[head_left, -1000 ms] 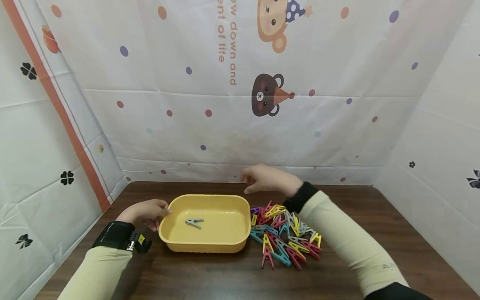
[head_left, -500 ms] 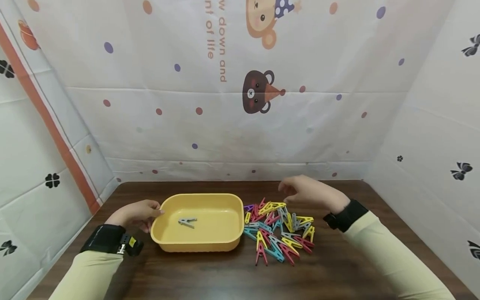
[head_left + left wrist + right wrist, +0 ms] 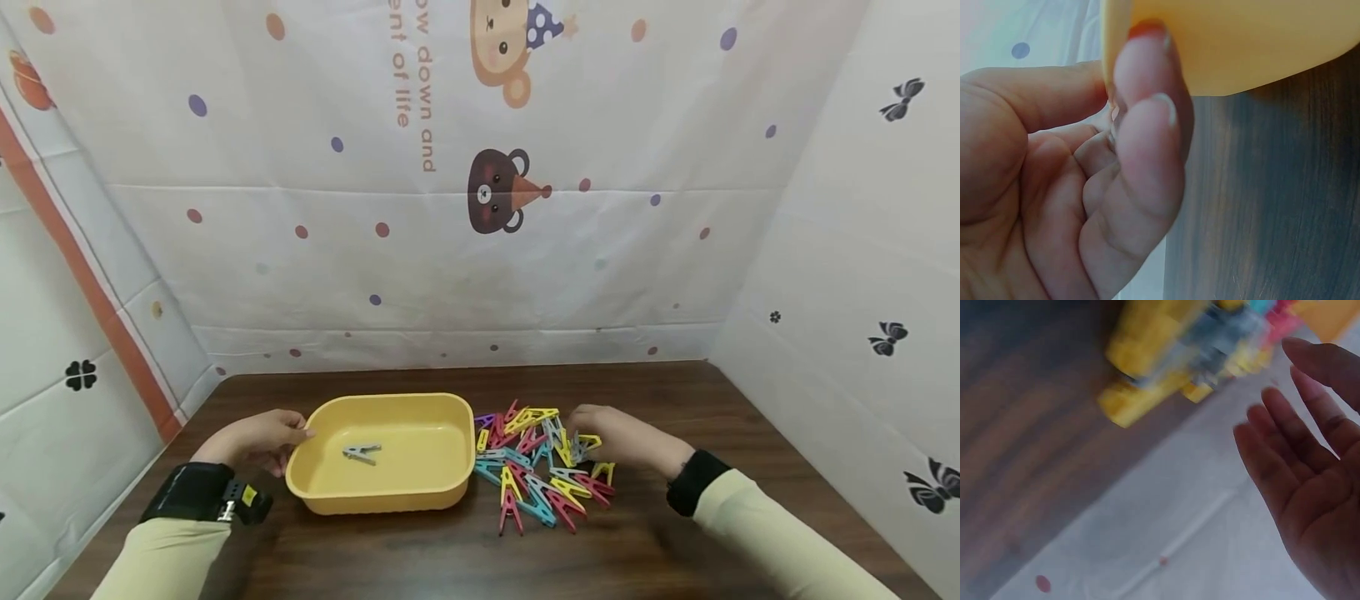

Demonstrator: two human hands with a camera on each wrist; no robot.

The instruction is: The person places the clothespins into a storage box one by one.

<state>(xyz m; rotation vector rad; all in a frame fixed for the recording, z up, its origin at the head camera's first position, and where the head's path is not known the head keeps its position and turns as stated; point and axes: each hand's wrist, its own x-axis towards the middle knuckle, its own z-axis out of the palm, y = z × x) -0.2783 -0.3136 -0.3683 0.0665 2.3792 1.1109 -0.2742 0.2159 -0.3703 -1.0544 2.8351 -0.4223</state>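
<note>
A yellow plastic basin (image 3: 382, 502) stands on the table, with one grey clothespin (image 3: 362, 452) lying inside it. My left hand (image 3: 258, 437) pinches the basin's left rim between thumb and fingers; the left wrist view shows the thumb on one side of the wall (image 3: 1222, 62) and fingertips on the other. To the basin's right lies a pile of clothespins (image 3: 536, 467) in red, yellow, blue, grey and purple. My right hand (image 3: 622, 435) is at the pile's right side. In the right wrist view its fingers are parted, nothing between them, near blurred yellow and grey clothespins (image 3: 1147, 369).
The dark wooden table (image 3: 390, 558) reaches back to a white printed cloth (image 3: 360, 267) hanging behind it. More of this cloth hangs at the left and right sides. A black band with a small device (image 3: 243, 500) sits on my left wrist.
My right hand has moved from above the area behind the basin's right corner, rightwards and down to the clothespin pile. The left hand stays on the rim. The head view has shifted slightly.
</note>
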